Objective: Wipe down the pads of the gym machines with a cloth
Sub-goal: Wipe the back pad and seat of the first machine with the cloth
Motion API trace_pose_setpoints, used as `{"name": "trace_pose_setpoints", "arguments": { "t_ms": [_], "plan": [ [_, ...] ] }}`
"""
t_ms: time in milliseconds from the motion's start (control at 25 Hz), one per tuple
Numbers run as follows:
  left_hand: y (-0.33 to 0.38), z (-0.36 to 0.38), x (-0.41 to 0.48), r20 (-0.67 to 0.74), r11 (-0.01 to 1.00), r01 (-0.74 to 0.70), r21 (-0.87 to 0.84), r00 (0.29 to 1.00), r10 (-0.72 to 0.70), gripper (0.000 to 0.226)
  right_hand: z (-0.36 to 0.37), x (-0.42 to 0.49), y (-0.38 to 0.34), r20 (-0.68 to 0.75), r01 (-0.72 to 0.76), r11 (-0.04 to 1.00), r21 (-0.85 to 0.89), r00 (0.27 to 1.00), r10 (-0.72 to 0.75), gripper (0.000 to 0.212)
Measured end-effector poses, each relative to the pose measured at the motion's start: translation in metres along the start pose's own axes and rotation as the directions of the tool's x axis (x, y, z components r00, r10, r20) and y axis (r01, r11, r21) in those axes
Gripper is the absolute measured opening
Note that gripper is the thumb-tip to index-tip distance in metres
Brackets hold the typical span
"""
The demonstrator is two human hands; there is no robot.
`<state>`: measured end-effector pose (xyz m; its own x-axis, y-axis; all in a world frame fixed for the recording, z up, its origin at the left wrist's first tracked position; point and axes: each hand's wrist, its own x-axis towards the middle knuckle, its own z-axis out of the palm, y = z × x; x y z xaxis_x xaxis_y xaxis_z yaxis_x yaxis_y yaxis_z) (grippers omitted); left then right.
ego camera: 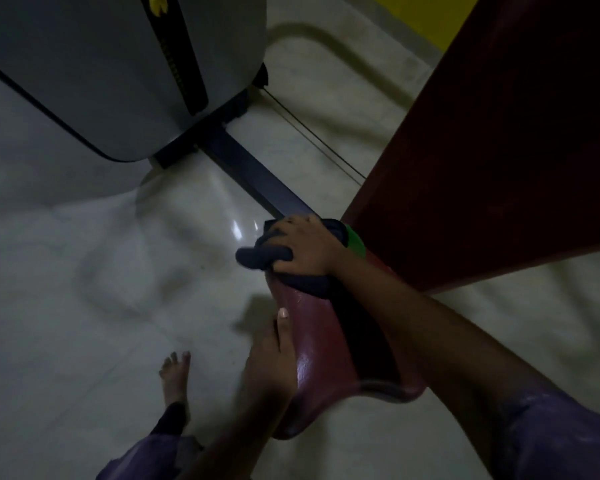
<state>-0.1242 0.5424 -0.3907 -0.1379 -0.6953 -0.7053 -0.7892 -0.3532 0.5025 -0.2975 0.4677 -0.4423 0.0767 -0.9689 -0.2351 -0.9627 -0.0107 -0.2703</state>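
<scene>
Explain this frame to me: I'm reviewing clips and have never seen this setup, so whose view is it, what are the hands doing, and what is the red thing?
This is one picture from a camera worn on a person's head, looking down at their own arms. The right hand presses a dark cloth onto the far end of a red padded seat of a gym machine. The left hand rests open on the seat's near edge, as if steadying it. A larger dark red pad rises behind. The grey housing at upper left belongs to the machine. Below is a pale shiny floor and the person's bare foot.
</scene>
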Motion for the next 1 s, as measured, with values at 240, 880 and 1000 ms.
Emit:
{"name": "trace_pose_setpoints", "arguments": {
  "t_ms": [240, 880, 1000],
  "plan": [
    [-0.006, 0.006, 0.001, -0.047, 0.995, -0.063, 0.073, 0.997, 0.066, 0.057, 0.008, -0.028, 0.045, 0.071, -0.447, 0.856, 0.258, 0.893, 0.445, 0.060],
    [-0.010, 0.008, -0.003, -0.053, 0.982, -0.152, 0.114, 0.986, 0.159, 0.059, 0.036, -0.154, -0.079, -0.111, -0.700, 0.549, 0.457, 0.567, 0.816, 0.053],
    [-0.013, 0.004, -0.001, 0.039, 0.989, -0.144, 0.045, 0.989, 0.142, 0.061, 0.020, -0.158, -0.103, -0.060, -0.632, 0.572, 0.523, 0.642, 0.765, 0.046]
  ]
}}
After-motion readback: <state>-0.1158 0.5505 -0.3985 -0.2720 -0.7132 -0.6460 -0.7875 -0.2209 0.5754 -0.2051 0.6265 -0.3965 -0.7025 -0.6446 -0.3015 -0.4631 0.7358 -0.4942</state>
